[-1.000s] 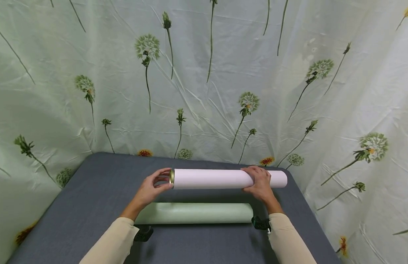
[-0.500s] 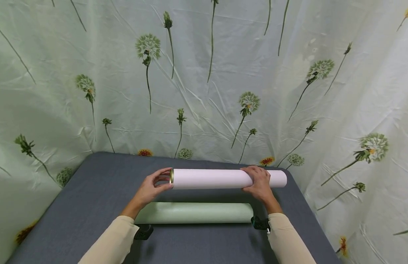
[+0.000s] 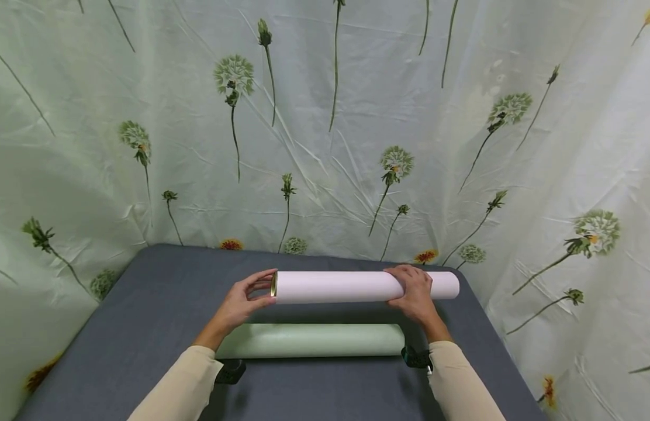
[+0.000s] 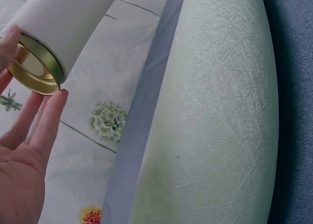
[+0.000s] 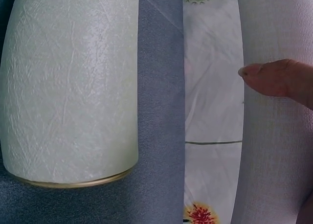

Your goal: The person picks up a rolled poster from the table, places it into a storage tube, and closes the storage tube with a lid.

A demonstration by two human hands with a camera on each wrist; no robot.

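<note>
A pale pink cardboard tube is held level above the table, lying crosswise in the head view. At its left end, my left hand pinches the gold metal rim between thumb and fingertips. In the left wrist view that end shows a recessed gold inside. My right hand grips the tube near its right end from above, its thumb pressed along the near side. Nearer to me, a pale green tube with a creased surface lies on the table, under my wrists. Its left end is partly hidden by my left arm.
The table has a dark grey-blue cloth cover. Behind it and along both sides hangs a pale curtain printed with dandelions. A dark wrist device sits under my left wrist, another under my right.
</note>
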